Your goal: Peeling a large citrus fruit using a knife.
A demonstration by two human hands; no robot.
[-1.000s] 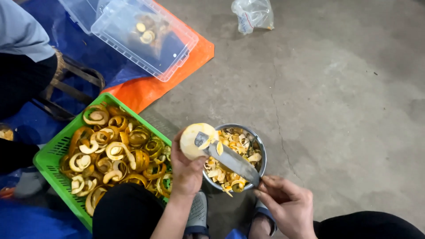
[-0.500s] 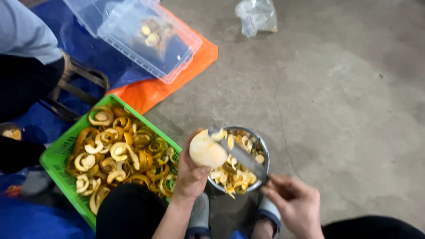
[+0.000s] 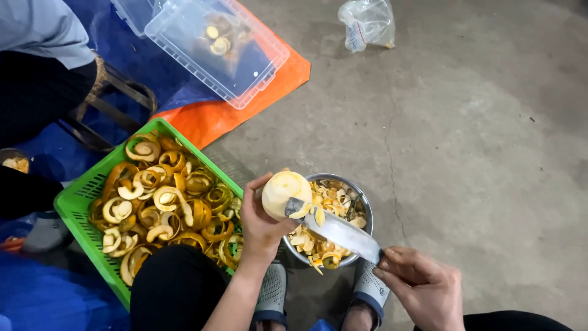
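Head view: my left hand (image 3: 260, 224) has its fingers wrapped round the peeled fruit (image 3: 286, 194) above the metal bowl (image 3: 365, 211), right hand (image 3: 422, 288) closed on the knife (image 3: 334, 228), whose tip touches the fruit — I judge shallow strokes, blade angled away from the thumb, best.

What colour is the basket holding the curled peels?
Bright green basket, seen clearly in the head view.

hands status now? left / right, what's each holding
Left hand: closed around a peeled fruit, over the metal bowl.
Right hand: closed on a knife, blade tip at the fruit.
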